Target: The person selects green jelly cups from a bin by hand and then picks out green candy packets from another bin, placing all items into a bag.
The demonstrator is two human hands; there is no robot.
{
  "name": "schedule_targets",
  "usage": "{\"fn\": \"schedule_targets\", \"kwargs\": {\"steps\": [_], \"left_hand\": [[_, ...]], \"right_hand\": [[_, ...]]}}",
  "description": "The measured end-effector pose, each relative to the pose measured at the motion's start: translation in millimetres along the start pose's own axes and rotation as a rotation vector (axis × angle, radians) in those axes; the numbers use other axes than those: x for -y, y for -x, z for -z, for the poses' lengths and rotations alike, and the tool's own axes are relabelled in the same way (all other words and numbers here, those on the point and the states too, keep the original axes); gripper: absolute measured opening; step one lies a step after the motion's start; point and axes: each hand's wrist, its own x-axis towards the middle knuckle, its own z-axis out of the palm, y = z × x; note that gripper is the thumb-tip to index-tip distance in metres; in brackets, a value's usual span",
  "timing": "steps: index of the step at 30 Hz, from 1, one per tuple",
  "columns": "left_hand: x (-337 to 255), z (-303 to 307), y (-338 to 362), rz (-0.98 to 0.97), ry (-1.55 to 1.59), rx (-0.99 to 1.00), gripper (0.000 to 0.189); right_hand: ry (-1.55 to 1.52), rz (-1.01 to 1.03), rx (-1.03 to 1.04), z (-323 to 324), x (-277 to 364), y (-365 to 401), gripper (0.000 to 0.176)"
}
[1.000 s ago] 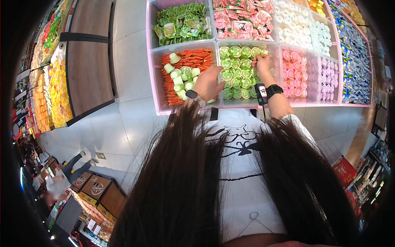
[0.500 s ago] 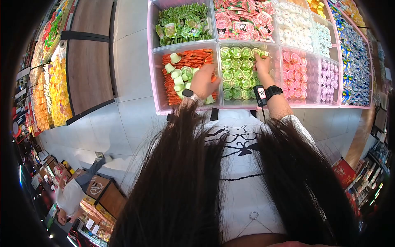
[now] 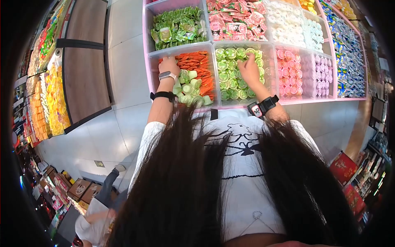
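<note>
My left hand [image 3: 168, 66] is in the bin of orange-red packets [image 3: 193, 61], at its upper left corner; its fingers point away and their tips are hidden. Loose pale green cups [image 3: 190, 88] lie on the packets just right of my left wrist. Over the neighbouring bin, my right hand [image 3: 250, 71] reaches above rows of green-lidded cups [image 3: 232, 76]. Its fingers are apart, with nothing seen between them, and the fingertips are near the lids. A clear divider [image 3: 214, 74] stands between the two bins.
Pink-lidded cups [image 3: 290, 74] and purple cups [image 3: 323, 76] fill bins to the right. Behind are green packets [image 3: 179, 29] and pink packets [image 3: 238, 20]. Another display with yellow packets [image 3: 56, 94] stands left. A person [image 3: 96, 218] is at the lower left.
My left hand has moved left, from the middle of the packets to the far corner. The loose cups now lie further right. My right hand has shifted slightly left and nearer. The other person has moved.
</note>
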Motion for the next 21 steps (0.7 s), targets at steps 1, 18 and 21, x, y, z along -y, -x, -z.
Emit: {"fn": "schedule_targets", "kwargs": {"steps": [1,18,21], "left_hand": [[-1.2,1.5,0.3,0.000,0.004,-0.034,0.045],[-90.9,35.1,76.7,-0.085,1.727,0.478,0.032],[-110.1,20.8,82.0,-0.104,1.738,0.529,0.038]], "right_hand": [[-0.036,0.056,0.029,-2.9,7.4,4.9,0.043],[-1.244,-0.212,0.715,-12.9,40.7,26.9,0.017],[-1.265,-0.251,0.596,-4.1,19.7,31.1,0.013]]}}
